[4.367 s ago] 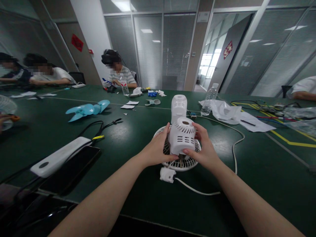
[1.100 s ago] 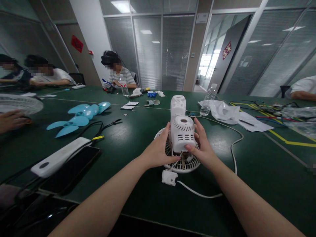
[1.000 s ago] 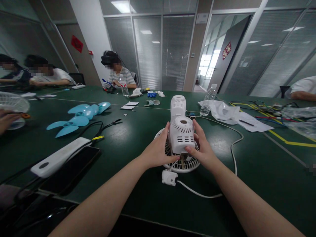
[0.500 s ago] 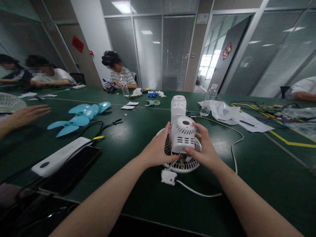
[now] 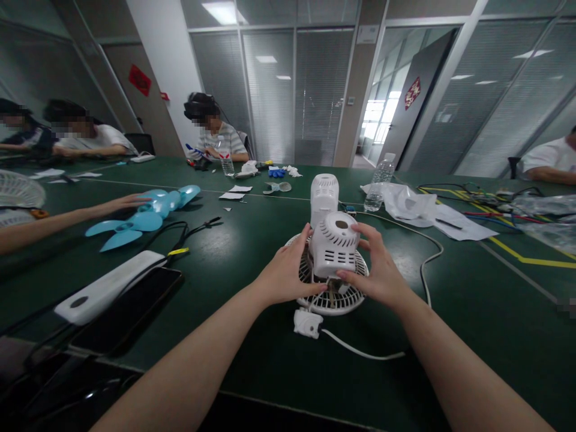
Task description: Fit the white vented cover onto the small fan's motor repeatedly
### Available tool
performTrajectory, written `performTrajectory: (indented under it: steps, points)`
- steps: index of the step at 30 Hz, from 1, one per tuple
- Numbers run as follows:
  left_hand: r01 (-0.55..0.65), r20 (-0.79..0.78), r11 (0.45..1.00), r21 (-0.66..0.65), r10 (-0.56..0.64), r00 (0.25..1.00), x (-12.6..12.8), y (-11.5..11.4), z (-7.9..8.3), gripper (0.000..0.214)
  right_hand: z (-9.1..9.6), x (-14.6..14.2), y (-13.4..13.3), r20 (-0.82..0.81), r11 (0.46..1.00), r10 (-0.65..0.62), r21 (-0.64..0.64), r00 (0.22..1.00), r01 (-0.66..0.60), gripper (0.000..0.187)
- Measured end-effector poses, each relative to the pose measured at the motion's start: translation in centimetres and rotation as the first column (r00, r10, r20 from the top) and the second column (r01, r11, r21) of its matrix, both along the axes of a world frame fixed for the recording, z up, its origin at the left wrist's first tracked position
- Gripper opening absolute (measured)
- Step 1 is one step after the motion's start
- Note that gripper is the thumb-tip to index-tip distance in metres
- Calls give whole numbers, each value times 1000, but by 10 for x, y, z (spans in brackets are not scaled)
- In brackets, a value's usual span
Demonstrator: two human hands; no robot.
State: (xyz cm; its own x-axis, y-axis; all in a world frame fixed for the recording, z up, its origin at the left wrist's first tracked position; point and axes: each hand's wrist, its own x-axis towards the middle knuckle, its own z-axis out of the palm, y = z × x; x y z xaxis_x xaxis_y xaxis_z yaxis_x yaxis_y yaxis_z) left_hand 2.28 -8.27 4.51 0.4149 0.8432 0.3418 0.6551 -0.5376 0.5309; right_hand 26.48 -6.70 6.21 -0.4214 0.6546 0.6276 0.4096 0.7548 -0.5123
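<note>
A white vented motor cover (image 5: 333, 245) stands over a round white fan grille (image 5: 335, 298) lying flat on the green table (image 5: 252, 240). My left hand (image 5: 288, 272) is wrapped round the cover's left side, thumb under its lower edge. My right hand (image 5: 380, 268) grips the right side, fingers over the top rim and thumb at the bottom. Behind the cover rises the white fan base (image 5: 324, 197). A white cord (image 5: 360, 353) with a small switch block (image 5: 306, 322) trails from the grille toward me.
Light-blue fan blades (image 5: 130, 223) lie at the left, where another person's hand (image 5: 130, 202) reaches onto them. A white power strip (image 5: 105, 287) and a black phone (image 5: 130, 309) sit near left. A water bottle (image 5: 380, 180), plastic bags and wires are at the right. Several people sit around.
My hands have shifted slightly on the motor cover, the right fingers now higher over its top. The neighbour's hand has reached from the left edge onto the blue fan blades.
</note>
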Motion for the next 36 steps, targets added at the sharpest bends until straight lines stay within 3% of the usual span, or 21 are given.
performTrajectory:
  steps: [9,23,31,36]
  points:
    - [1,-1,1000,-7,-1,1000,0,0,0,128,-2,-1,-3,3,990,-12,-143,1000,12,79]
    - [22,-3,1000,12,-22,1000,0,-1,-1,127,-6,-1,2,-105,992,-1,-129,994,-13,79]
    - [24,-2,1000,12,-24,1000,0,-1,0,125,-11,-7,2,-164,958,46,-273,985,-90,86]
    - [24,-10,1000,6,-24,1000,0,-2,0,126,-12,-6,4,-194,958,35,-274,980,-88,86]
